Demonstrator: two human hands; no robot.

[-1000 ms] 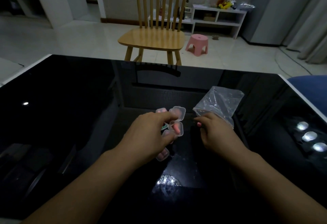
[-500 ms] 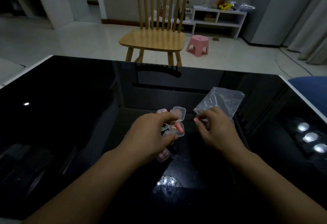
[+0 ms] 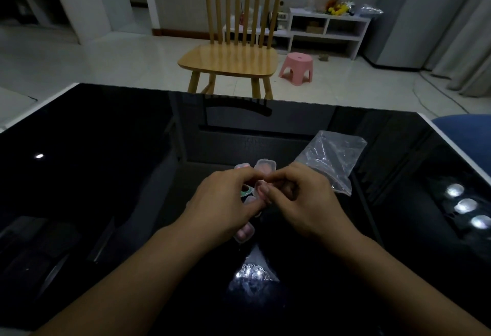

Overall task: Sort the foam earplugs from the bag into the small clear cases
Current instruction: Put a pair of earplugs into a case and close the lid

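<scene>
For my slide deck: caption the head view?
Both hands meet over small clear cases beside a plastic bag on a black table.

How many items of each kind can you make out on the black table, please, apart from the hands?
Small clear cases, at least partly visible: 4, including one open and one nearest the person
Plastic bag: 1
Total: 5

Glossy black surface (image 3: 106, 149), mirror-smooth, throwing back lamp glints. Thin crinkled clear plastic bag (image 3: 332, 157). Small cases (image 3: 265, 166) of clear, smooth hard plastic. Beyond, varnished light wooden chair (image 3: 231, 60), matt pink plastic stool (image 3: 297, 67), polished floor tiles (image 3: 79, 62).
</scene>
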